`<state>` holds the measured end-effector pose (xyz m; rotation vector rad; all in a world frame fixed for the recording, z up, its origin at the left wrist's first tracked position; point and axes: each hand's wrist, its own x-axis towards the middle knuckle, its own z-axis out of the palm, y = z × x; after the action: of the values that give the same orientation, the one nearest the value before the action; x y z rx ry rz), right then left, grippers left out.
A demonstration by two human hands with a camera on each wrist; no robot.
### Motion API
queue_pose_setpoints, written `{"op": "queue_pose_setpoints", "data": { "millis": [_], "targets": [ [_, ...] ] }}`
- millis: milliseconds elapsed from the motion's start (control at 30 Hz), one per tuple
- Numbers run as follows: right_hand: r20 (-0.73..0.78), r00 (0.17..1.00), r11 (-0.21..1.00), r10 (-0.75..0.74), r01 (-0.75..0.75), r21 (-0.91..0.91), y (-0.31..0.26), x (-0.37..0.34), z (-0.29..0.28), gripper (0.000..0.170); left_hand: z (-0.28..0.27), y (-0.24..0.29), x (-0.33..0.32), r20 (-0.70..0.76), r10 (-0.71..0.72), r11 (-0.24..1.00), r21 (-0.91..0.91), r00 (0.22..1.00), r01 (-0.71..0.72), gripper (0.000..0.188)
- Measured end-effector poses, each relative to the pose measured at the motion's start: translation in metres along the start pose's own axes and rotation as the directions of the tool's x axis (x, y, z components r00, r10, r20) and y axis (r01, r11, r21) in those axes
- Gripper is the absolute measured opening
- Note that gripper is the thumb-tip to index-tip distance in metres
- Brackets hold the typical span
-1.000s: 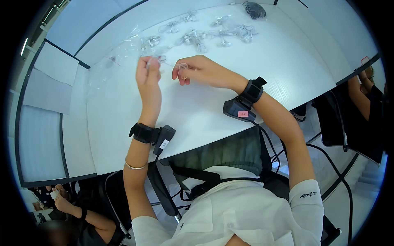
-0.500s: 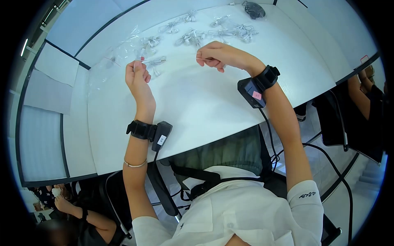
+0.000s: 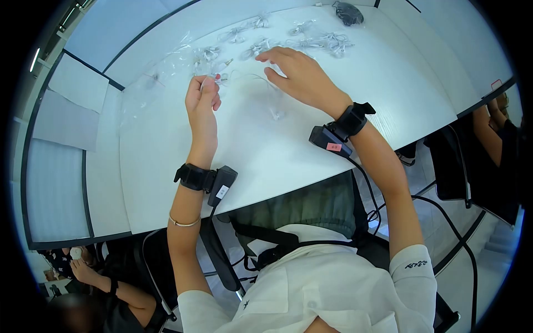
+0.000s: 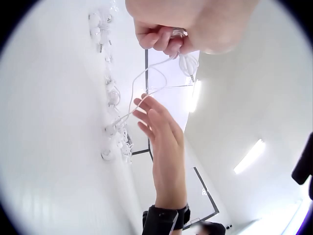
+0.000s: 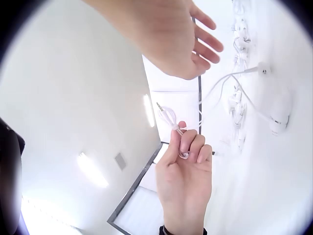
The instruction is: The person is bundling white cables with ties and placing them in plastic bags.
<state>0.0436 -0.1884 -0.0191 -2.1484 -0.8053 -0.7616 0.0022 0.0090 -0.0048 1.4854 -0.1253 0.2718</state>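
Note:
My left hand [image 3: 204, 99] is raised over the table, thumb and curled fingers gripping the coiled white cord of a pair of earphones. In the right wrist view, the cord's small loops [image 5: 168, 116] and metal plug [image 5: 159, 105] stick out above the thumb. Two loose strands run from that hand and droop to the right, with one white earbud [image 5: 279, 126] and another earbud [image 5: 264, 70] at their ends. My right hand [image 3: 304, 76] is at the strands' far side, fingers extended and thumb apart, holding nothing. In the left wrist view the strands overlap its fingertips [image 4: 138, 101].
Several bundled white earphones [image 3: 335, 44] lie along the back of the white table [image 3: 333, 127]. Clear plastic bags [image 3: 166, 62] spread at the back left, and a dark grey rounded object [image 3: 348, 14] sits at the back right. Another person's arm [image 3: 130, 297] shows at lower left.
The hands were close together, then the right hand drew rightward pinching a strand. Now it has let go and opened, and the strands hang loose. The left hand dipped left, then came back right.

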Motion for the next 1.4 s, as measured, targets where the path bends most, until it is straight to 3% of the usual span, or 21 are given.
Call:
{"op": "queue_pose_setpoints", "data": {
  "millis": [167,300,367,567,767,867,1067,1167,1400],
  "targets": [
    [-0.002,0.997,0.988,-0.077,0.076,0.135,-0.034,0.011,-0.012,0.014,0.004,-0.001,-0.002,0.099,0.031,0.999,-0.013,0.995,-0.030,0.024],
    [-0.030,0.997,0.981,-0.077,0.081,0.178,-0.052,0.008,-0.007,0.011,0.005,0.001,-0.004,0.096,0.015,0.999,-0.032,0.995,-0.012,0.023],
    [0.037,0.999,0.969,0.003,-0.012,0.245,-0.053,0.005,-0.004,0.013,0.005,0.001,-0.004,0.098,0.003,0.999,-0.035,0.995,0.001,0.022],
    [0.068,0.998,0.932,-0.013,-0.012,0.361,-0.043,-0.004,0.018,0.024,0.007,0.000,-0.008,0.106,-0.006,1.000,-0.020,0.994,0.008,0.020],
    [0.139,0.986,0.871,0.093,-0.148,0.469,-0.039,-0.005,0.027,0.025,0.007,-0.001,-0.008,0.122,0.004,1.000,-0.022,0.992,-0.002,0.019],
    [0.148,0.988,0.890,0.051,-0.112,0.443,-0.037,-0.004,0.024,0.022,0.010,0.004,-0.009,0.104,-0.001,0.999,0.040,0.995,-0.003,0.021],
    [0.325,0.932,0.729,0.158,-0.332,0.599,-0.039,-0.003,0.021,0.024,0.011,-0.004,-0.009,0.085,0.021,0.994,0.106,0.996,-0.030,0.019],
    [0.375,0.914,0.686,0.158,-0.374,0.624,-0.040,-0.004,0.019,0.023,0.011,-0.006,-0.009,0.095,0.033,0.991,0.127,0.995,-0.045,0.020],
    [0.309,0.938,0.675,0.157,-0.331,0.660,-0.036,-0.002,0.019,0.021,0.010,-0.006,-0.008,0.115,0.072,0.988,0.125,0.991,-0.086,0.019]
  ]
}}
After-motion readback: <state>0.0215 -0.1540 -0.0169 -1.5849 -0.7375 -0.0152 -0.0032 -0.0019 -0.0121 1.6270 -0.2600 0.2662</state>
